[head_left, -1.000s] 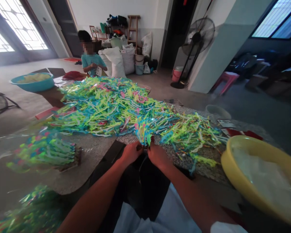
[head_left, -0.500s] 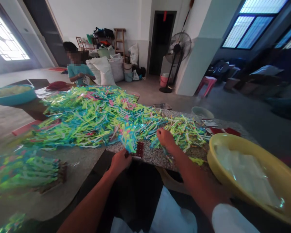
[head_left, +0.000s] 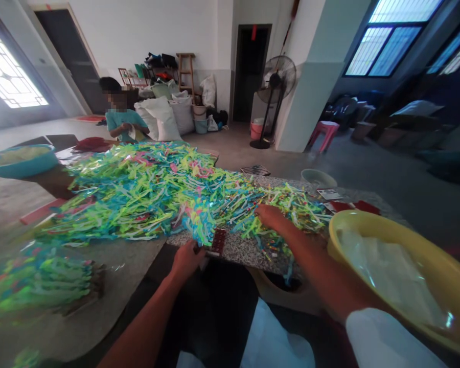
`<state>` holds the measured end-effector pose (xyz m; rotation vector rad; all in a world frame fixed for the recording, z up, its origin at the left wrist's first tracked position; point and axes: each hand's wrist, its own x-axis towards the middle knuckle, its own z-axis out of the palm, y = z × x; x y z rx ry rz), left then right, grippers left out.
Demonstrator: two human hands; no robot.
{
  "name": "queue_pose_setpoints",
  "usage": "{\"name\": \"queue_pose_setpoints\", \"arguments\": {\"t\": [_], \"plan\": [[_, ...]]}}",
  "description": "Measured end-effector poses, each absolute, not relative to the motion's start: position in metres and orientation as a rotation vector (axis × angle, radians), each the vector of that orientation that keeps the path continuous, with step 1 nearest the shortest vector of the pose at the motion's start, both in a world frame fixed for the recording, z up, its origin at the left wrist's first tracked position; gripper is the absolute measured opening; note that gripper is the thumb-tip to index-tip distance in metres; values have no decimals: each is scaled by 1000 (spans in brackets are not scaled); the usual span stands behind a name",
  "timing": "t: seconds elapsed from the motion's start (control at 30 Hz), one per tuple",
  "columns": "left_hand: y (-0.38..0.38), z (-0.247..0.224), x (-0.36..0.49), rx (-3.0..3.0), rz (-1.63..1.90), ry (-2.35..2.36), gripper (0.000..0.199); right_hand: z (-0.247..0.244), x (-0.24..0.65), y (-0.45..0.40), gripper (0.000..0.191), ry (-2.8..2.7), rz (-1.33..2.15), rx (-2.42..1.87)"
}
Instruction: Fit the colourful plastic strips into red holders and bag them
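At the table's near edge, my left hand (head_left: 187, 256) is closed on a dark red slotted card (head_left: 217, 242). A bunch of blue, green and pink plastic strips (head_left: 200, 221) stands at the card's left side, its far end against the big pile. My right hand (head_left: 271, 216) reaches to a smaller heap of yellow-green and blue strips (head_left: 297, 202), which have small coloured bits at their ends. Its fingers are drawn together among the strips; what they pinch is too small to make out.
A large pile of strips (head_left: 138, 189) covers the table's middle. To the right stands a yellow basin (head_left: 339, 225) with clear plastic inside. A bagged bundle of strips (head_left: 42, 281) lies at left. Beyond are a blue basin (head_left: 23, 170), a person (head_left: 124, 122) and a fan (head_left: 278, 82).
My right hand has moved slightly right and down at the smaller heap. A blue strip now hangs over the table's near edge. My left hand keeps its hold, with the card slightly turned.
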<state>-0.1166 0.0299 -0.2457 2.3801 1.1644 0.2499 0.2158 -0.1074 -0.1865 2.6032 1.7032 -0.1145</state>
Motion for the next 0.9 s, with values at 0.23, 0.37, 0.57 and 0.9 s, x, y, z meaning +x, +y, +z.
{"name": "queue_pose_setpoints", "arguments": {"t": [0.23, 0.37, 0.57, 0.9], "plan": [[30, -246, -117, 2365, 276, 1166, 26, -188, 195, -112, 30, 1696, -203, 3137], [31, -247, -117, 2380, 268, 1192, 27, -194, 158, -107, 41, 1847, -585, 3270], [31, -248, -117, 2405, 233, 1200, 25, -213, 108, -83, 37, 1894, -723, 3258], [30, -249, -119, 2405, 244, 1168, 28, -232, 92, -53, 27, 1834, -720, 3112]]}}
